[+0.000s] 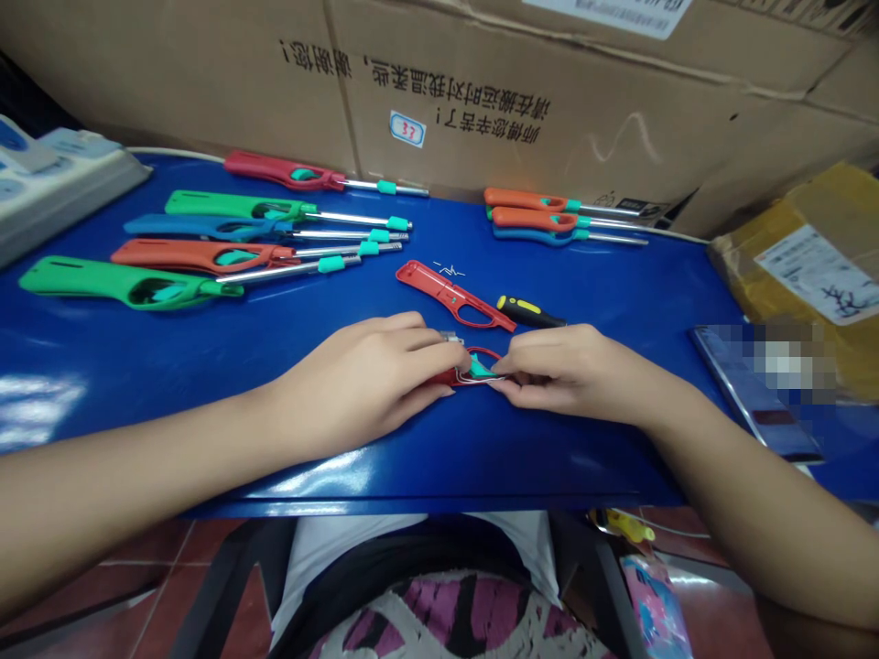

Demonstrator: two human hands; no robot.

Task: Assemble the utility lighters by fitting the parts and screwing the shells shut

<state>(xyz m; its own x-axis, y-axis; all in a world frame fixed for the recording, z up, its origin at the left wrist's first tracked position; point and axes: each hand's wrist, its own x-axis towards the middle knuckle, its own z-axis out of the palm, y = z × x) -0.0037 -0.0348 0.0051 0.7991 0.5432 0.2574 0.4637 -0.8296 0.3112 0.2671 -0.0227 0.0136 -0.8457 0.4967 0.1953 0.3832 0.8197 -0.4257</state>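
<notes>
My left hand (363, 380) lies on the blue table (275, 366) with its fingers closed over a red lighter half (461, 373); most of that piece is hidden under the hand. My right hand (573, 371) pinches the teal trigger part (481, 369) and a thin wire at the same piece. Just behind my hands lie a red lighter shell half (450, 293), a small white spring (450, 270) and a black-and-yellow screwdriver (528, 313).
Several long-nosed lighters (206, 243) in green, blue and red lie at the left, a red lighter (288, 171) behind them, three more (549, 220) at the back right. Cardboard boxes (481, 82) wall the back. A white power strip (55, 188) sits far left, a yellow parcel (810, 265) right.
</notes>
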